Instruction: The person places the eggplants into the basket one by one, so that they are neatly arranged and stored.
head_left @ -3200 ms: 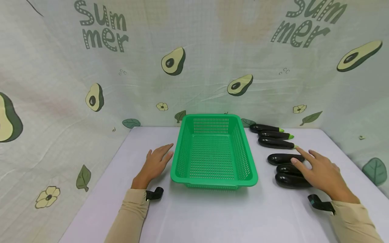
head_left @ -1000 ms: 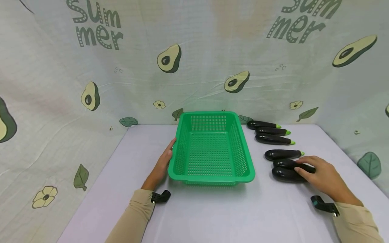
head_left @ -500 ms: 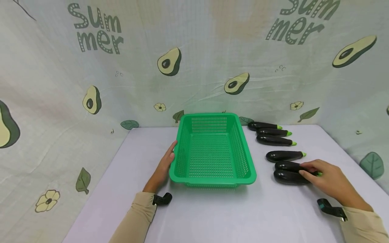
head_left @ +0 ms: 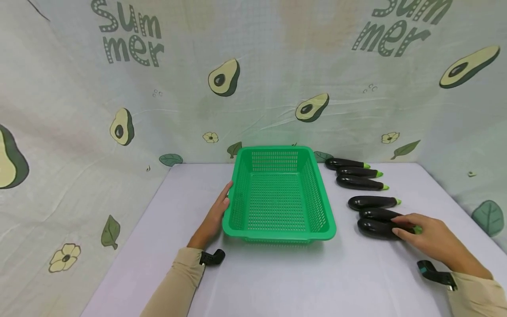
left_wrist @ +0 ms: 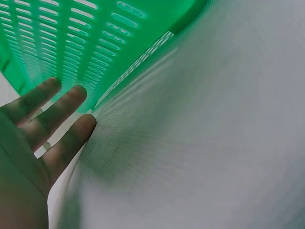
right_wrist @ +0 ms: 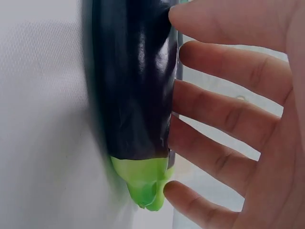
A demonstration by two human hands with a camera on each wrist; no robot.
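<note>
My left hand (head_left: 211, 220) lies along the left side of the green plastic basket (head_left: 229, 231), fingers extended. In the left wrist view, the fingertips (left_wrist: 78, 93) are right at its slotted wall (left_wrist: 102, 47). On the right, my right hand (head_left: 429, 235) reaches over the stem end of the nearest eggplant (head_left: 376, 229). Seen from the right wrist, the thumb and spread fingers (right_wrist: 224, 109) have their tips along one side of this glossy dark eggplant (right_wrist: 131, 86) with its light green cap. A second eggplant (head_left: 376, 214) lies right against it, its stem end hidden by the hand.
One eggplant (head_left: 372, 202) lies just behind that pair. Farther back is a group of three, with its front eggplant (head_left: 360, 182) nearest the basket's right side. The white table (head_left: 301, 281) meets a printed cloth backdrop (head_left: 261, 79).
My left hand has moved right to the basket's side. My right hand has come down to the front eggplants, then shifted slightly toward the nearest one, uncovering its green stem. The basket stays in place.
</note>
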